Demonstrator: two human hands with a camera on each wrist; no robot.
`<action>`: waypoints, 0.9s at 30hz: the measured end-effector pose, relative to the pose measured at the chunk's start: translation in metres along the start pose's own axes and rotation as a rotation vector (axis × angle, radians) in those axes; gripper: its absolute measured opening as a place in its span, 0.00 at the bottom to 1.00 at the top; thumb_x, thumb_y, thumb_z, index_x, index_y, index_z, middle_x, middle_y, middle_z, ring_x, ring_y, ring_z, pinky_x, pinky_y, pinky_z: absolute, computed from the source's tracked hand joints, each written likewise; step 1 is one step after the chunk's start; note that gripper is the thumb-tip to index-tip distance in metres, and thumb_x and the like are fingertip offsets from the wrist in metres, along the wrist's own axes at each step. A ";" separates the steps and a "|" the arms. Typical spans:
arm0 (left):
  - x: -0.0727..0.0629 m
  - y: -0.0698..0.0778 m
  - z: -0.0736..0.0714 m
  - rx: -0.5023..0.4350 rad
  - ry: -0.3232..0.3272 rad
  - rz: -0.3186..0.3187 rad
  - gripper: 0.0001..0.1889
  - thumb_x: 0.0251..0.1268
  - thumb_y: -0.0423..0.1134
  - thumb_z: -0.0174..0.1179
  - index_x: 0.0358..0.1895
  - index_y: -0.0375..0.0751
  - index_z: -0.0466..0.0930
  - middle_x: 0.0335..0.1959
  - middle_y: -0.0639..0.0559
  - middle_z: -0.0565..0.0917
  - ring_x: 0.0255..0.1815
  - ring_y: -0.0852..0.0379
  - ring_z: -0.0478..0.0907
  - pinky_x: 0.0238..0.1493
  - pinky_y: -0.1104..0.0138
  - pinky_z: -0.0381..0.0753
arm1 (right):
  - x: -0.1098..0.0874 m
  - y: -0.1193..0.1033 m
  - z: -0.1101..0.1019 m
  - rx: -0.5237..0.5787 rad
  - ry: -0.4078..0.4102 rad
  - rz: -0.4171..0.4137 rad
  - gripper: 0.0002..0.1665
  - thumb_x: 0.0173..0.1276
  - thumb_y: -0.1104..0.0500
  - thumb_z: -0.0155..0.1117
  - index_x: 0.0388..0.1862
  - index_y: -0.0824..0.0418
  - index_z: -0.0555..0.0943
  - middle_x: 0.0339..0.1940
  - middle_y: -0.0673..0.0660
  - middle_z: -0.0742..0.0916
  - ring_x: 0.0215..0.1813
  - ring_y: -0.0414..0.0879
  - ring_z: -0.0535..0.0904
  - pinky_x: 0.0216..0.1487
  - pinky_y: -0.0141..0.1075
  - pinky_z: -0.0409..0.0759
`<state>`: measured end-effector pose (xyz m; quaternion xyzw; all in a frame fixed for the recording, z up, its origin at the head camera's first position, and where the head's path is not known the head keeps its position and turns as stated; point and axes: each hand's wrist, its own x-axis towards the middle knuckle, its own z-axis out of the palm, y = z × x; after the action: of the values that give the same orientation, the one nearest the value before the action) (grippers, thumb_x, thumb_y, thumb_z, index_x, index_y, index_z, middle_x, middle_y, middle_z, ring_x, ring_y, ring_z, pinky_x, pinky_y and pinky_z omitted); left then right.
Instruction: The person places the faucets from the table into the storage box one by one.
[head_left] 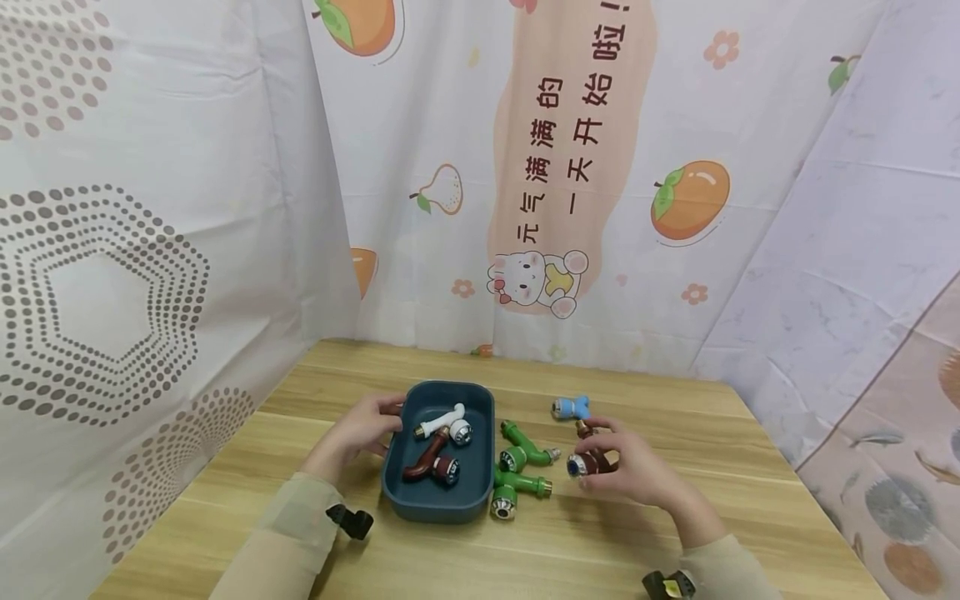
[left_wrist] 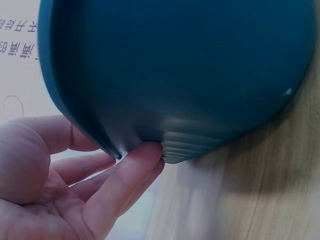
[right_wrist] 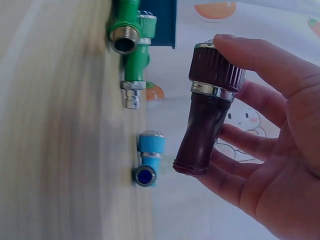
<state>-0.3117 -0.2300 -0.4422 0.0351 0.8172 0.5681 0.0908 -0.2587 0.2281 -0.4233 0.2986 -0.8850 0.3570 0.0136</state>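
My right hand (head_left: 633,467) grips a dark brown tap (head_left: 588,464), thumb at its ribbed knob and fingers behind; the right wrist view shows the tap (right_wrist: 205,115) held up off the wood. At the left side of a dark blue plastic tray (head_left: 438,510) is my left hand (head_left: 360,433). Up close in the left wrist view, its fingers (left_wrist: 132,170) hold the tray's edge, one fingertip on the outer wall. Inside the tray lie a white tap (head_left: 442,423) and another brown tap (head_left: 429,462).
Two green taps, one farther back (head_left: 528,446) and one nearer (head_left: 517,486), lie along the tray's right side. Beyond the right hand is a light blue tap (head_left: 572,407). Printed curtains (head_left: 420,292) hang behind and beside the wooden table (head_left: 420,567).
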 end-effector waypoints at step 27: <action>0.001 -0.001 0.000 -0.009 -0.003 -0.002 0.30 0.71 0.28 0.56 0.76 0.35 0.66 0.66 0.30 0.75 0.56 0.39 0.81 0.29 0.52 0.87 | -0.003 0.004 -0.013 0.008 0.035 0.023 0.18 0.57 0.49 0.81 0.46 0.48 0.88 0.72 0.70 0.70 0.64 0.68 0.72 0.39 0.33 0.84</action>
<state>-0.3123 -0.2299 -0.4437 0.0346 0.8144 0.5718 0.0925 -0.2609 0.2402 -0.4172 0.2824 -0.8865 0.3658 0.0237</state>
